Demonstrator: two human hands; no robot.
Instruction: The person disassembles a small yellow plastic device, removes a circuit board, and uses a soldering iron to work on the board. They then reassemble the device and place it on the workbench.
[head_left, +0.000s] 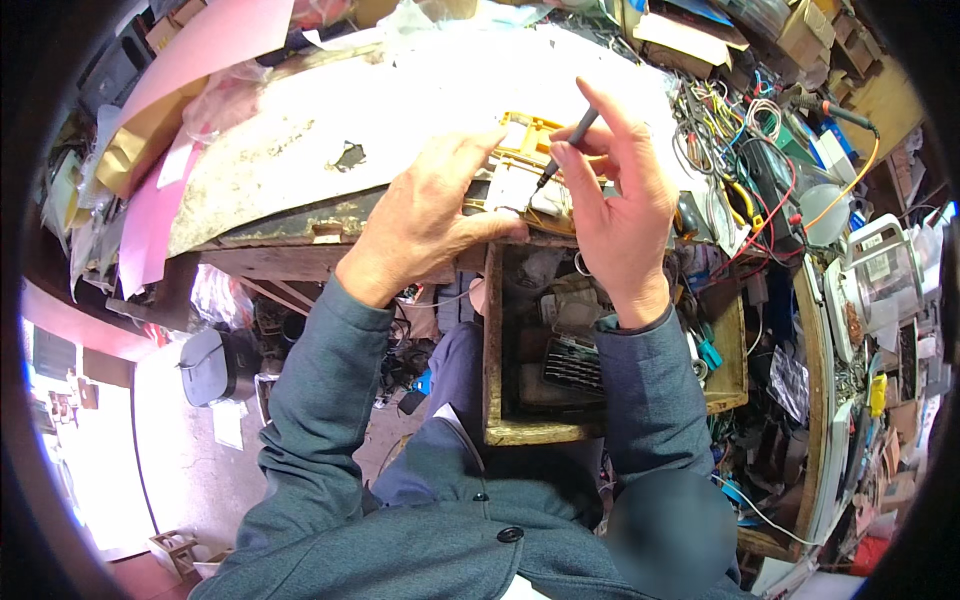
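My left hand (425,205) grips the left side of a yellow-framed device (520,170) with a pale flat part, its thumb along the near edge. The device lies at the bench's front edge; its kind cannot be made out. In my right hand (625,195) a slim dark grey screwdriver (573,138) is pinched between thumb and fingers, slanting down to the left. Its dark tip is at the pale part of the device; whether it sits in a screw is too small to see.
Below the bench edge an open wooden drawer (620,418) holds a case of bits (573,366) and other small parts. Tangled wires (745,120) and tools crowd the bench's right side. Pink sheets (150,215) hang at the left. A dark bin-like container (218,366) stands on the floor.
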